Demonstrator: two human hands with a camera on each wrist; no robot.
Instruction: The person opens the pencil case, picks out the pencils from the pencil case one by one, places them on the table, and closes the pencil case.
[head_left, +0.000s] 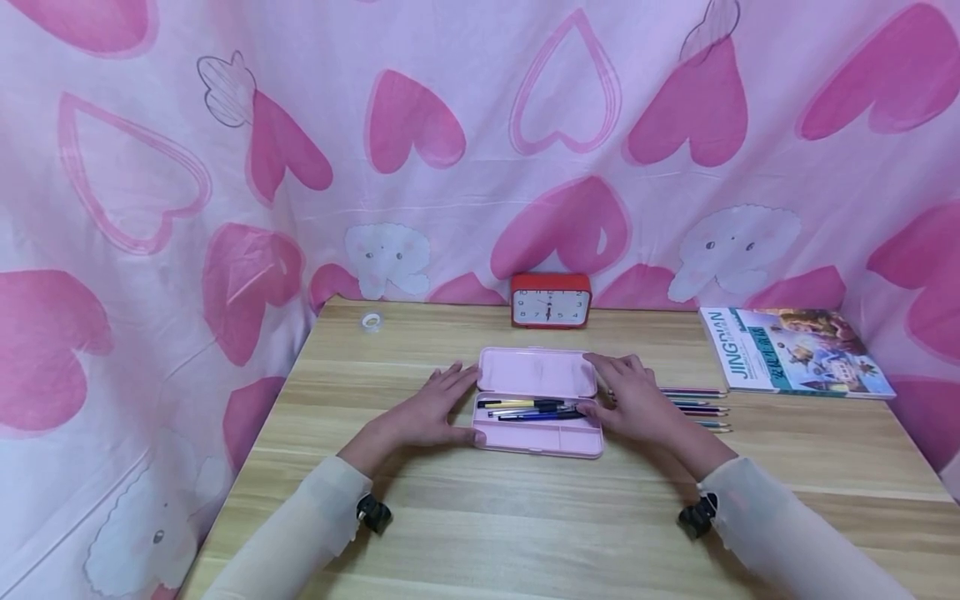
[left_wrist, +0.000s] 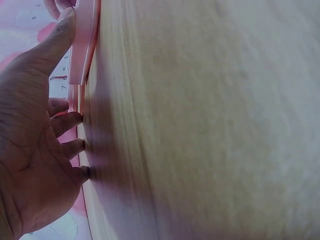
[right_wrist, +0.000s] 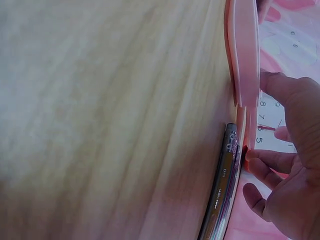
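Note:
A pink pencil case (head_left: 517, 436) lies opened flat on the wooden table, its lid (head_left: 517, 371) folded back toward the clock. Several pens (head_left: 525, 405), one yellow and others dark or blue, lie in its upper compartment. At the left side my left hand (head_left: 420, 410) spreads its fingers by the lid, thumb touching the near tray. My right hand (head_left: 637, 400) stands at the other end, fingers beside the lid's right corner and thumb at the tray's right edge. In the right wrist view, pencils (right_wrist: 220, 185) lie on the table below that hand, partly hidden in the head view.
A red alarm clock (head_left: 551, 300) stands behind the case. At the back right lies a magazine (head_left: 795, 352). A small clear round item (head_left: 371, 321) sits at the back left. A pink heart-patterned curtain (head_left: 450, 192) hangs along the table's back and left.

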